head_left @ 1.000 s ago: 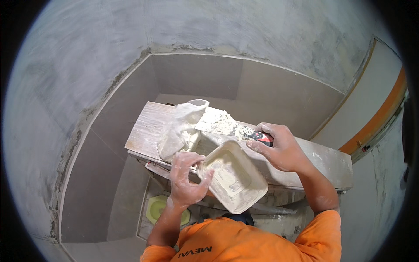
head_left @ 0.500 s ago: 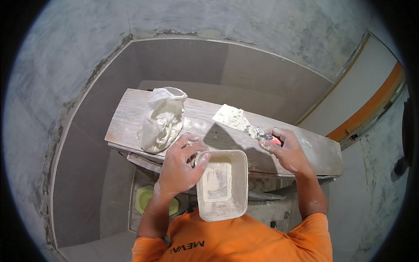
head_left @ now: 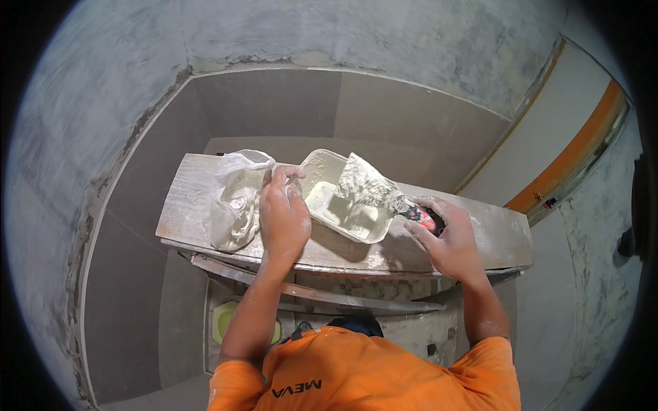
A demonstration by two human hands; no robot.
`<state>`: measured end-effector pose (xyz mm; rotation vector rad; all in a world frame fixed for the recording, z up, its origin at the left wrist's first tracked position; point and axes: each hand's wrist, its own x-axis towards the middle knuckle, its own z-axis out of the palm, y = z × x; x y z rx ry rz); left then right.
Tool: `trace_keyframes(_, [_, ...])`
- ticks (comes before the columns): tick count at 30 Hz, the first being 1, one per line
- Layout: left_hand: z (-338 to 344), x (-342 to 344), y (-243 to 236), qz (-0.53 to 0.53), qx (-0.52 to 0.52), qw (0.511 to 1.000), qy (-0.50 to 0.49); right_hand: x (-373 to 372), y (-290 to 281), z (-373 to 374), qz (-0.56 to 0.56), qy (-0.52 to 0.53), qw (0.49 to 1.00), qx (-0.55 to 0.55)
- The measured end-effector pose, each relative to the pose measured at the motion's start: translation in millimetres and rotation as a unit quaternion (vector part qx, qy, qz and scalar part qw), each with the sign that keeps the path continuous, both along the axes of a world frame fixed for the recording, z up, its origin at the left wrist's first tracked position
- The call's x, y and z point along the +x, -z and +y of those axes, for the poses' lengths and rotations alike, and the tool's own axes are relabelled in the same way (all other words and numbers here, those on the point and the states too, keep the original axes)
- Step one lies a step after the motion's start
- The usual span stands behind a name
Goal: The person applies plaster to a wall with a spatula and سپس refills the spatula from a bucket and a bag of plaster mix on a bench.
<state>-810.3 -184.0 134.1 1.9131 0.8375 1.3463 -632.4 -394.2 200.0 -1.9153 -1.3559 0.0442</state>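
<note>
My left hand [head_left: 284,219] is closed at the left side of a pale, plaster-smeared plastic tub [head_left: 322,166], holding it over the plank; some fingers are hidden behind its wall. In my right hand [head_left: 449,231] is a putty knife [head_left: 423,217] with a red and black handle. Its wide blade, loaded with whitish powder [head_left: 363,183], hangs over the tub's opening. Some powder appears blurred below the blade. Just left of my left hand stands an open, crumpled white plastic bag [head_left: 236,205] with powdery contents.
A dusty plank [head_left: 181,205] spans the space in front of me. Beneath it are a long rail [head_left: 336,296] and a yellow-green basin [head_left: 223,320] on the floor. Grey tiled walls [head_left: 267,103] surround the far side. An orange-edged panel [head_left: 569,123] stands at the right.
The tub has moved away from my body and over the plank. My right hand has raised the loaded putty knife from the plank to above the tub.
</note>
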Motion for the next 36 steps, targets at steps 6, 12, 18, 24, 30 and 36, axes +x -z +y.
trace_keyframes(6, [-0.3,5.0,0.0,0.004,0.010,1.000,0.023,3.0,2.4,2.8,-0.137,-0.033,0.990,0.027])
trace_keyframes(12, [2.9,7.7,3.3,-0.011,0.007,1.000,0.025,-1.0,-5.2,-1.0,-0.154,-0.026,0.987,0.020])
trace_keyframes(18, [5.7,14.0,3.0,-0.010,0.005,1.000,0.004,-6.4,-0.7,-2.4,-0.154,0.004,0.987,0.047])
trace_keyframes(24, [2.8,2.1,-6.8,0.011,-0.021,1.000,-0.009,-18.5,2.7,4.7,-0.140,0.004,0.988,0.063])
trace_keyframes(30, [-36.9,-38.6,-14.0,-0.041,0.038,0.998,0.035,-19.8,7.3,14.7,-0.020,-0.003,0.995,0.101])
trace_keyframes(36, [-16.9,-85.8,-3.3,0.072,0.161,0.976,-0.127,-30.1,-25.2,34.0,-0.010,-0.107,0.992,0.071])
